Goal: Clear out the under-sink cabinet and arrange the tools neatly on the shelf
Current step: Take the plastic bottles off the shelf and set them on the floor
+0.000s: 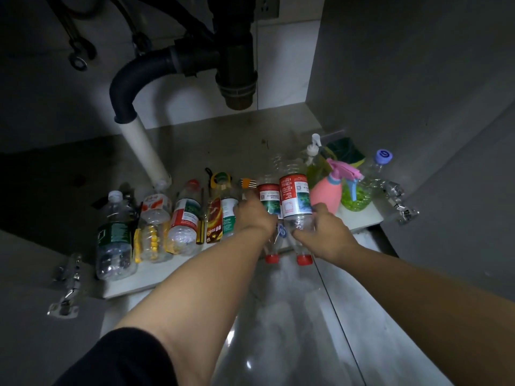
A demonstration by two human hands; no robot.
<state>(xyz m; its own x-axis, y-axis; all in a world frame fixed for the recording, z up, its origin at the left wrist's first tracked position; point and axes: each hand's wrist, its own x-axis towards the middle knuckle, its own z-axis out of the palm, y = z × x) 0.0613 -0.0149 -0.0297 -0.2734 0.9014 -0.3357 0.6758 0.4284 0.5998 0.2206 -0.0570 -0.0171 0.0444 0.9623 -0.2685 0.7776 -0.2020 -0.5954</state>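
Two clear plastic bottles with red labels and red caps lie at the front edge of the cabinet floor, caps toward me. My right hand (323, 232) grips the right bottle (295, 199) around its lower body. My left hand (253, 213) curls over the left bottle (269, 199), covering most of it. A row of empty bottles (184, 215) lies to the left, with yellow-handled tools (152, 240) and a screwdriver (201, 218) between them. A small brush (248, 183) sits behind my left hand.
On the right stand a pink spray bottle (327, 190), a green spray bottle (356, 196), a pump soap bottle (317, 165), a sponge (347, 151) and a purple-capped bottle (381, 162). A black drain trap (237, 73) and white pipe (145, 151) hang above. Door hinges (67, 285) flank the opening.
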